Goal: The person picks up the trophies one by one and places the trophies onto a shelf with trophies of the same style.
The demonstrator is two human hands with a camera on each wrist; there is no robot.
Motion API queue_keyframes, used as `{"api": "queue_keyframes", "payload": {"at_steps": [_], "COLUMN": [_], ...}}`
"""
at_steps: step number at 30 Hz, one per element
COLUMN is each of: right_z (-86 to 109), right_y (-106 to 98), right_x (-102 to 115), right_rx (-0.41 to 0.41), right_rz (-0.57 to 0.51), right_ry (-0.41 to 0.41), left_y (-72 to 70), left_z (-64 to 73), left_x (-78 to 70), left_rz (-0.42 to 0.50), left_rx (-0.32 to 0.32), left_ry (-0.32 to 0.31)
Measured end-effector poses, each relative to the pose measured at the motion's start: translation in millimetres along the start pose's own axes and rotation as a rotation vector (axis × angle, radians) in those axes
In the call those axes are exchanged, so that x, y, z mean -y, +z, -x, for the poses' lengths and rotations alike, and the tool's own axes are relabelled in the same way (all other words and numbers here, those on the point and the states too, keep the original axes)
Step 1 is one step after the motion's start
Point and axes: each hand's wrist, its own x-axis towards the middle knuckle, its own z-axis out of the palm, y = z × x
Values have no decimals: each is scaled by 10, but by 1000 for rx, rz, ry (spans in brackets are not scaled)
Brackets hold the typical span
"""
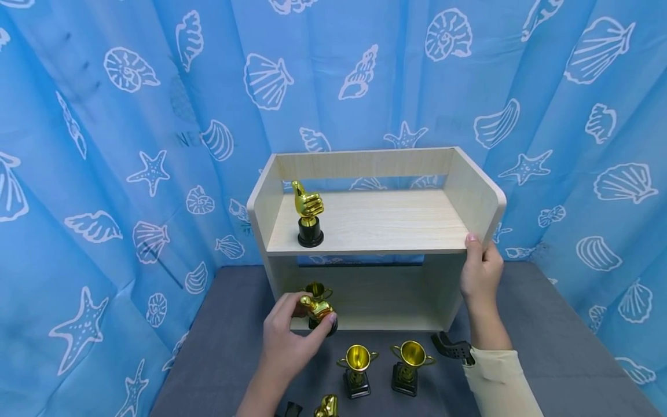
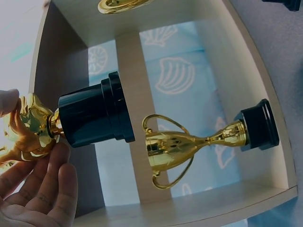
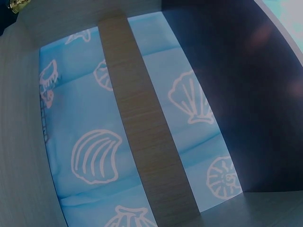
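Observation:
In the head view my left hand point(image 1: 289, 336) pinches a gold thumbs-up trophy point(image 1: 319, 310) in front of the lower compartment, at its left. The left wrist view shows the fingers round the gold part, with the trophy's black base point(image 2: 94, 113) pointing away from the palm. A two-handled gold cup trophy point(image 2: 173, 149) stands inside that compartment, partly hidden behind the held one in the head view. My right hand point(image 1: 482, 275) grips the wooden shelf point(image 1: 385, 252) at its right front, thumb on the upper board's edge. No fingers appear in the right wrist view.
Another thumbs-up trophy point(image 1: 310, 211) stands at the left of the upper board. Two gold cups, one at left point(image 1: 358, 370) and one at right point(image 1: 409, 368), stand on the grey tabletop point(image 1: 219, 347) before the shelf. A shell-patterned blue curtain point(image 1: 333, 75) hangs behind.

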Motion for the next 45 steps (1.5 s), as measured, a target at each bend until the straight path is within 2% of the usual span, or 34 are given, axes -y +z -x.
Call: {"api": "queue_keyframes", "payload": {"at_steps": [7, 14, 25, 34, 45], "right_z": [5, 14, 17, -1, 4], "right_y": [0, -11, -8, -4, -8], "right_x": [-2, 12, -2, -24, -25], "right_rx": [2, 14, 9, -6, -1], "right_rz": [3, -16, -10, -4, -10], "right_ry": [-6, 19, 16, 4, 8], "left_y": [-24, -18, -22, -4, -33], "left_z": [-3, -17, -61, -83, -117], "left_x": [-11, -5, -26, -11, -28], "left_rz": [6, 2, 22, 35, 37], "left_rx": [7, -8, -7, -19, -34], "left_ry": [-6, 22, 28, 56, 48]}}
